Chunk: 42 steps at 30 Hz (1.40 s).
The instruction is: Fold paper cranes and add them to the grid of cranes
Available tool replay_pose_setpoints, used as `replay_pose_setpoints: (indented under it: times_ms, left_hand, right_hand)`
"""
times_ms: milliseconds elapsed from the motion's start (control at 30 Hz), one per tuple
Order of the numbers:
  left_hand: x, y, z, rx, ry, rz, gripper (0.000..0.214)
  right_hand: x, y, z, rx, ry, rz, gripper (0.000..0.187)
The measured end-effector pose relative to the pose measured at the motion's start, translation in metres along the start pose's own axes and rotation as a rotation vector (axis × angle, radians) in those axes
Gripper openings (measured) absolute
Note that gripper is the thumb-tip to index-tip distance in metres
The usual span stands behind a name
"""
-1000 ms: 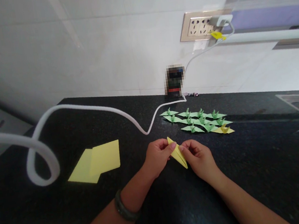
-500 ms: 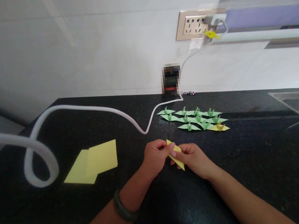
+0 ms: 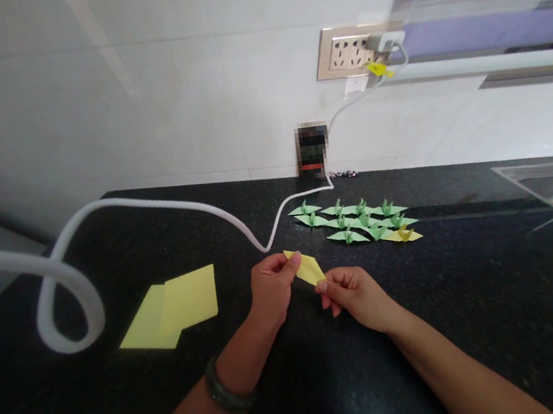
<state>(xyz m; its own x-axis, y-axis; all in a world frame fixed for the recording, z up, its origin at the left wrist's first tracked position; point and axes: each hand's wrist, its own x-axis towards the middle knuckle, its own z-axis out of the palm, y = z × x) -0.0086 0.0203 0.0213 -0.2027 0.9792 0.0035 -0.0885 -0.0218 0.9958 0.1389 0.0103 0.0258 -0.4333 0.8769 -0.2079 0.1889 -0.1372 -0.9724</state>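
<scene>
A small piece of folded yellow paper (image 3: 309,270) is stretched between my two hands above the dark countertop. My left hand (image 3: 272,287) pinches its upper left end between thumb and fingers. At the lower right end, my right hand (image 3: 350,292) grips the paper with thumb and fingertips. Several green paper cranes (image 3: 344,223) stand in close rows just beyond my hands. One yellow paper crane (image 3: 404,234) sits at their front right corner. Flat sheets of yellow paper (image 3: 189,298) overlap on the counter, left of my left hand.
A white cable (image 3: 196,207) loops across the black counter (image 3: 471,317) from the left to a pixelated upright object (image 3: 312,150) against the wall. A plug (image 3: 390,40) sits in the wall socket (image 3: 345,53). The sink edge (image 3: 542,198) is at far right.
The folded yellow paper has turned and now shows more of its face. My left hand has shifted left, and my hands are farther apart. The view has tilted slightly.
</scene>
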Motion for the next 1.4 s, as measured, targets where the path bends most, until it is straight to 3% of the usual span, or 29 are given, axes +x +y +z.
replay_pose_setpoints:
  times_ms: [200, 533, 800, 1100, 1233, 1400]
  left_hand:
    - [0.003, -0.003, -0.002, -0.001, -0.015, -0.025, 0.026]
    - [0.001, -0.003, 0.004, -0.413, -0.15, -0.24, 0.02]
    - [0.007, -0.012, -0.002, -0.181, 0.093, -0.064, 0.024]
    - [0.004, -0.005, -0.002, -0.05, 0.147, -0.032, 0.027]
    - [0.004, -0.004, -0.002, -0.042, 0.071, -0.048, 0.026]
    - [-0.002, 0.0, 0.003, -0.093, -0.223, -0.124, 0.029]
  right_hand:
    - [0.0, 0.004, -0.001, -0.138, 0.116, -0.057, 0.029]
    - [-0.008, -0.009, -0.005, -0.08, -0.078, -0.135, 0.021]
    - [-0.005, 0.002, -0.007, -0.084, -0.051, -0.131, 0.016]
    - [0.003, 0.002, -0.005, 0.025, 0.08, -0.059, 0.022]
    - [0.004, 0.002, -0.006, 0.048, 0.079, -0.079, 0.023]
    - [0.004, 0.003, -0.008, 0.07, 0.089, -0.096, 0.022]
